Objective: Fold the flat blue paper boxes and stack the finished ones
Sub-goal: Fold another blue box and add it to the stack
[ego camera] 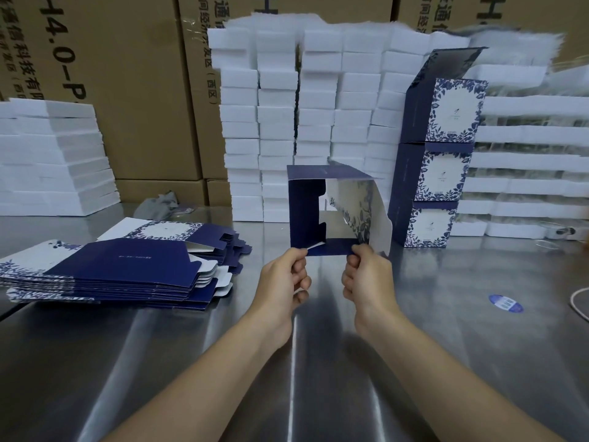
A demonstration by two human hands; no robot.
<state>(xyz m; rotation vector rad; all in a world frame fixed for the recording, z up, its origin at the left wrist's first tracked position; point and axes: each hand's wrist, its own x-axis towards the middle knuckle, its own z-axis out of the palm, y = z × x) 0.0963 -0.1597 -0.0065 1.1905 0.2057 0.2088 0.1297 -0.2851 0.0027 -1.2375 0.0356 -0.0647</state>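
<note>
A person holds a half-folded box (331, 212) up over the middle of the steel surface (446, 330), opened into a square tube with its open end facing the camera. The left hand (283, 279) pinches the box's lower left corner between thumb and curled fingers. The right hand (366, 275) pinches the lower right corner the same way, next to a loose white flap with blue leaf print that hangs out on that side.

A pile of flat boxes (121, 269), dark blue with white patterned panels, lies fanned out near the left edge of the surface. Toward the far right side stands a stack of finished boxes (436, 167), three high, the top one with its lid flap standing open.

White foam blocks (306, 122) are stacked in tall columns along the far edge, with a lower stack at the far left corner. Brown cardboard cartons (134, 90) rise behind them. A round blue sticker (506, 303) lies flat near the right edge, close to a pale cable (578, 301).
</note>
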